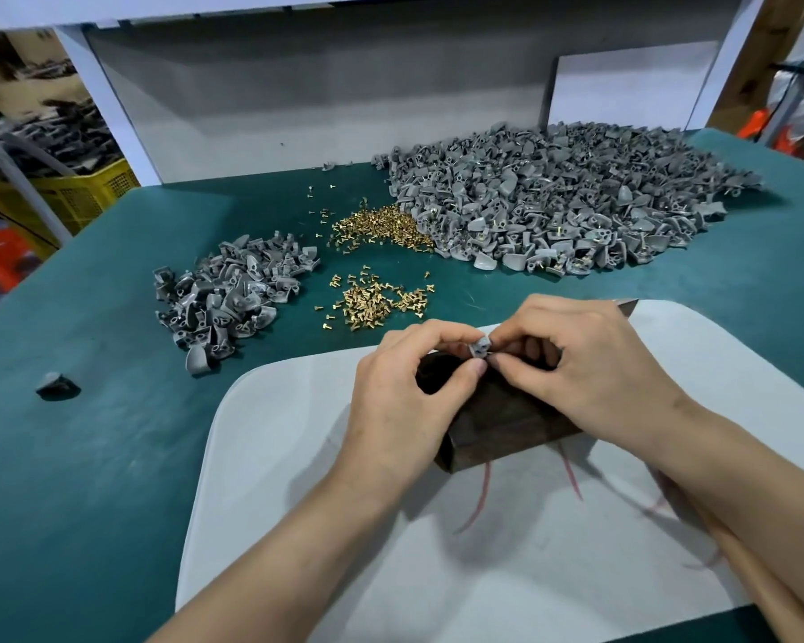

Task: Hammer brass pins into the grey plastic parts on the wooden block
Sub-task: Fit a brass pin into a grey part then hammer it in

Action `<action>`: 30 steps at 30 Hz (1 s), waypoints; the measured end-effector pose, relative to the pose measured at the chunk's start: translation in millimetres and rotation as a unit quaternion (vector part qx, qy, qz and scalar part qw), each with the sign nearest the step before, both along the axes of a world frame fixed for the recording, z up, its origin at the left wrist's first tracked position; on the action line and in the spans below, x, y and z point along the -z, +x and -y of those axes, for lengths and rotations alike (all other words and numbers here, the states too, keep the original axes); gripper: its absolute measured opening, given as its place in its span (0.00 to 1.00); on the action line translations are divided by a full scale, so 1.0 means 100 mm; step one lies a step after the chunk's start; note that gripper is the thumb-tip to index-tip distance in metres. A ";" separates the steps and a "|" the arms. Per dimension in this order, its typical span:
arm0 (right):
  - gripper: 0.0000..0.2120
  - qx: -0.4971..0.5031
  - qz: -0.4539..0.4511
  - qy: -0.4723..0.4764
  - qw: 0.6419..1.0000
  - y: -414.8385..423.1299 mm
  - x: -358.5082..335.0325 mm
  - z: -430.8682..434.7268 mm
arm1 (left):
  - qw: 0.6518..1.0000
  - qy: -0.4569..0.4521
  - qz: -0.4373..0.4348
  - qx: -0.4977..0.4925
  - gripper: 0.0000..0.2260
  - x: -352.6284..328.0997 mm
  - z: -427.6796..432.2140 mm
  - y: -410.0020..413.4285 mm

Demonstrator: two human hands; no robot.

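Both hands meet over the dark wooden block [497, 424], which sits on a white mat [298, 457]. My left hand [405, 392] pinches a small grey plastic part [479, 348] between thumb and forefinger just above the block. My right hand [586, 359] pinches the same part from its right side; no pin shows between those fingertips. A hammer's metal head [626, 308] pokes out beyond my right hand. Its wooden handle [771, 577] runs under my right forearm. Whether the hand grips it I cannot tell.
Loose brass pins [377, 301] lie just beyond the mat, with a second heap [381, 227] further back. A small pile of grey parts [228, 294] is at the left and a large pile [562, 201] at the back right. One stray part [57, 385] lies far left on the green table.
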State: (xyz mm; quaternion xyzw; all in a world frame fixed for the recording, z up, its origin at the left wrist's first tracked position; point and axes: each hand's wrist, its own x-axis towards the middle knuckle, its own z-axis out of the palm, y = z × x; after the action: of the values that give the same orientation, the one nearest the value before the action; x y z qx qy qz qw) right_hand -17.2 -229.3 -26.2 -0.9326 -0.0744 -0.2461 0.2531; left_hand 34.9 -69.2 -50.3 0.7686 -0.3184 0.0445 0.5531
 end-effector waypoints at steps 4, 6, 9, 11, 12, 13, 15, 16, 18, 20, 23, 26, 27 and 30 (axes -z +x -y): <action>0.02 0.010 -0.009 -0.004 1.000 0.01 0.00 0.00 | 1.000 -0.005 -0.013 0.005 0.09 0.00 0.00 0.01; 0.01 0.008 -0.009 -0.003 1.000 0.01 0.00 0.00 | 1.000 -0.008 -0.019 0.003 0.09 0.01 0.00 0.01; 0.02 0.010 -0.004 -0.002 1.000 0.00 0.01 -0.01 | 1.000 -0.016 -0.021 0.004 0.11 0.02 0.01 0.02; 0.04 0.012 -0.003 -0.002 1.000 0.00 0.01 -0.02 | 0.999 -0.023 -0.034 0.006 0.11 0.02 0.00 0.02; 0.04 0.014 -0.004 -0.003 1.000 0.00 0.01 -0.03 | 0.999 -0.025 -0.045 0.005 0.11 0.03 0.00 0.02; 0.04 0.015 -0.004 -0.004 1.000 0.00 0.01 -0.03 | 0.998 -0.027 -0.055 0.004 0.12 0.03 0.00 0.03; 0.04 0.015 -0.004 -0.003 1.000 0.00 0.02 -0.03 | 0.997 -0.035 -0.073 0.003 0.12 0.04 0.00 0.02; 0.04 0.016 -0.003 -0.003 1.000 0.00 0.02 -0.04 | 0.996 -0.042 -0.083 0.000 0.12 0.04 0.01 0.02; 0.05 0.017 -0.002 -0.007 1.000 -0.01 0.03 -0.06 | 0.993 -0.057 -0.103 -0.004 0.11 0.05 0.01 0.01; 0.07 0.019 -0.002 -0.007 1.000 0.00 0.03 -0.09 | 0.990 -0.072 -0.120 0.000 0.11 0.05 0.02 0.00; 0.08 0.003 -0.009 0.004 1.000 0.01 0.01 -0.09 | 0.988 -0.080 -0.129 0.005 0.12 0.04 0.02 -0.01; 0.06 -0.012 -0.032 0.001 0.999 0.03 -0.02 -0.08 | 0.989 -0.085 -0.120 0.002 0.14 0.04 0.03 -0.02; 0.06 -0.016 -0.036 0.001 0.999 0.04 -0.03 -0.08 | 0.989 -0.088 -0.120 0.002 0.14 0.04 0.03 -0.02; 0.06 -0.018 -0.038 -0.005 0.999 0.05 -0.03 -0.08 | 0.986 -0.103 -0.127 0.005 0.15 0.05 0.05 -0.02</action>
State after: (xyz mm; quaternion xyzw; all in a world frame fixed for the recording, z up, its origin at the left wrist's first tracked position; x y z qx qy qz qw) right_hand -12.1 -221.6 -23.2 -0.9411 -0.0822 -0.2052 0.2559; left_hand 32.8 -73.9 -55.6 0.7054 -0.2427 -0.0239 0.6655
